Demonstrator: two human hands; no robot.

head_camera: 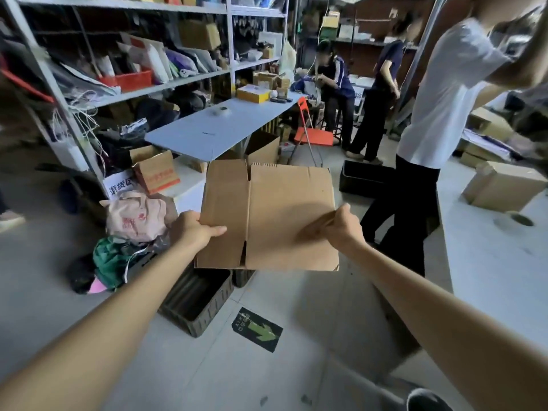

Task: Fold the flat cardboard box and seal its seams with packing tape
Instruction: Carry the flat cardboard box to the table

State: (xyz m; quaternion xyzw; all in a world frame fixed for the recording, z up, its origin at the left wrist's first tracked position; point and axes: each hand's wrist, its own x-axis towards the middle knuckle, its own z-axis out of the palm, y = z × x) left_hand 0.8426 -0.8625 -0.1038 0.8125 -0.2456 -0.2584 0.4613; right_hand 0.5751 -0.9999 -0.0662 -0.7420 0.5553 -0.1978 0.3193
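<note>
You've got the flat cardboard box [268, 216] held out in front of you at arm's length, up off the floor and still completely flat, flaps uncreased. Your left hand [192, 229] is clamped on its left edge, thumb lying across the top face, the other fingers tucked underneath where you can't see them. Your right hand [341, 225] is at the right edge, but it's smeared with motion blur, so I honestly can't tell whether it's gripping the board or just resting against it.

The box hides part of the black crate [197, 299] on the floor below it, plus a second one behind that's mostly covered. Past the top edge there's a blue-grey table [207, 133] with what looks like a tape roll [221, 111] on it, too small and soft to be sure. A person in a white shirt [444, 93] stands on the right, cut off at the frame top. Bottom right corner shows something dark, probably your shoe, barely in view.
</note>
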